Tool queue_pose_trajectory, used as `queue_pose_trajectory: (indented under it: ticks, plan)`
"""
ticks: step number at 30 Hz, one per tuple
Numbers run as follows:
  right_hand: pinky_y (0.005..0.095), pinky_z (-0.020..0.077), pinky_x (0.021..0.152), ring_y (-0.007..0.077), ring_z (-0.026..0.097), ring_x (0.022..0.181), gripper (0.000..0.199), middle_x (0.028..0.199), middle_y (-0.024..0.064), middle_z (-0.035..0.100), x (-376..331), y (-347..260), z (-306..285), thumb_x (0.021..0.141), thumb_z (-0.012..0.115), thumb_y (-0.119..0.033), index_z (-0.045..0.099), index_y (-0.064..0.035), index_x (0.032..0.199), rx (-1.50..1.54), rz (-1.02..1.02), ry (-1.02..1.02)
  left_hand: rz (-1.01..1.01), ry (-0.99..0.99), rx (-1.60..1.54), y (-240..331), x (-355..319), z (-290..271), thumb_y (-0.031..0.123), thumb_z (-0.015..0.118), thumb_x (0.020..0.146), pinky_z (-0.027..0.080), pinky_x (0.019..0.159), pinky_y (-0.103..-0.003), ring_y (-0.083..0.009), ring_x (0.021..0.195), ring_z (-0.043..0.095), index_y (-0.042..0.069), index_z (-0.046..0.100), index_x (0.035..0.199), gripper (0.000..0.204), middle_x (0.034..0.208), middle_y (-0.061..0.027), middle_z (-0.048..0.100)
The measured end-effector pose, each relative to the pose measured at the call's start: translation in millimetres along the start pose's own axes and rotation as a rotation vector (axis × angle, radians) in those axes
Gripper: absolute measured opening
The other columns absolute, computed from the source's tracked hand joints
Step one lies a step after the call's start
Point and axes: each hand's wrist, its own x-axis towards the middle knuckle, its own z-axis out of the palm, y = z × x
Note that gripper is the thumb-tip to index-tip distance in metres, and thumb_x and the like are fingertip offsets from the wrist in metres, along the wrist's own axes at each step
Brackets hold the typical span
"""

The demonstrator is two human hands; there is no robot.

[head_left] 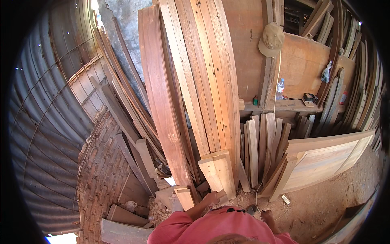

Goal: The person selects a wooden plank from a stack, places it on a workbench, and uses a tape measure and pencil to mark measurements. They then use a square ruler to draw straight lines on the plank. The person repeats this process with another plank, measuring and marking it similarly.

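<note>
L hand (211, 198) gripping short plank (218, 173) bottom end, against leaning boards (203, 77).

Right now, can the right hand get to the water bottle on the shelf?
Probably not from here. The right hand hangs low by the person's side, while the water bottle stands far off on the shelf, behind short upright planks and a leaning wooden panel.

a rough woodworking shed or timber store. long reddish planks (162, 93) and paler boards (203, 77) lean upright against the walls, with short offcuts (260, 150) stacked on end below. a panelled wooden door (325, 160) rests on the dirt floor (345, 191). corrugated metal sheeting (44, 134) and a brick wall (101, 166) enclose the left side. a cap (271, 38) hangs above a cluttered shelf (290, 105).
</note>
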Motion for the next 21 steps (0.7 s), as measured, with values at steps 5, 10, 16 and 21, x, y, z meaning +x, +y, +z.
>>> queue_pose_trajectory:
  ticks: [5, 10, 16, 21]
  plan:
    - [0.0369, 0.0492, 0.049, 0.0213, 0.065, 0.057, 0.027, 0.073, 0.0113, 0.069, -19, -11, 13, 0.097, 0.066, -0.024, 0.068, 0.0009, 0.088, 0.007, -0.071, -0.016, 0.081, 0.054, 0.011, -3, -2, 7, 0.036, 0.070, 0.083, 0.055, 0.098, -0.052, -0.0460, 0.115, 0.067, -0.001, 0.055, 0.137, 0.067, 0.122, -0.0301, 0.069]
    - [0.0380, 0.0568, 0.057, 0.0212, 0.071, 0.063, 0.034, 0.071, 0.0127, 0.072, 48, 38, 31, 0.089, 0.071, -0.033, 0.074, -0.0001, 0.081, -0.166, -0.380, -0.034, 0.098, 0.060, -0.001, -7, 7, 10, 0.034, 0.070, 0.082, 0.056, 0.096, -0.050, -0.0431, 0.112, 0.070, 0.001, 0.059, 0.135, 0.064, 0.119, -0.0272, 0.071]
    - [0.0399, 0.0486, 0.051, 0.0191, 0.061, 0.053, 0.039, 0.063, 0.0090, 0.066, 71, 71, 25, 0.094, 0.068, -0.036, 0.067, -0.0042, 0.073, -0.076, -0.421, -0.058, -0.096, -0.258, -0.038, 10, 14, -30, 0.049, 0.065, 0.089, 0.055, 0.096, -0.048, -0.0354, 0.112, 0.070, 0.007, 0.074, 0.117, 0.050, 0.120, -0.0222, 0.073]
    - [0.0341, 0.0456, 0.045, 0.0150, 0.058, 0.054, 0.028, 0.066, 0.0036, 0.063, 5, 24, 20, 0.095, 0.070, -0.029, 0.072, -0.0017, 0.090, 0.002, -0.091, 0.055, 0.072, 0.374, -0.315, 26, -14, -109, 0.041, 0.074, 0.092, 0.058, 0.095, -0.044, -0.0301, 0.106, 0.073, 0.007, 0.068, 0.127, 0.050, 0.114, -0.0168, 0.075]
